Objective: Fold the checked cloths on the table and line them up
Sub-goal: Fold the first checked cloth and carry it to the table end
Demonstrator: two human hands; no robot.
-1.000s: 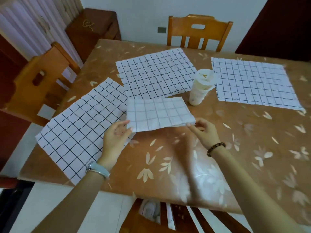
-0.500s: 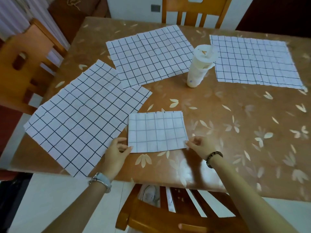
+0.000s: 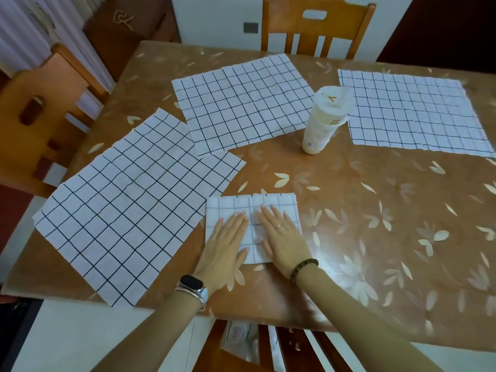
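Observation:
A small folded checked cloth (image 3: pixel 230 205) lies near the table's front edge. My left hand (image 3: pixel 226 245) and my right hand (image 3: pixel 281 237) press flat on it side by side, fingers straight. Three unfolded checked cloths lie spread out: one at the left (image 3: pixel 128 200), one at the back middle (image 3: pixel 241 103) overlapping it, one at the back right (image 3: pixel 413 111).
A plastic drink cup (image 3: pixel 322 122) with a wrapper stands between the back cloths. The brown flower-patterned table (image 3: pixel 375 210) has wooden chairs at the far side (image 3: pixel 316 25), the left (image 3: pixel 40 108) and just below the front edge.
The folded cloth was held up by its corners, then laid on the table. Both hands have moved from its lower corners onto its top and press it flat.

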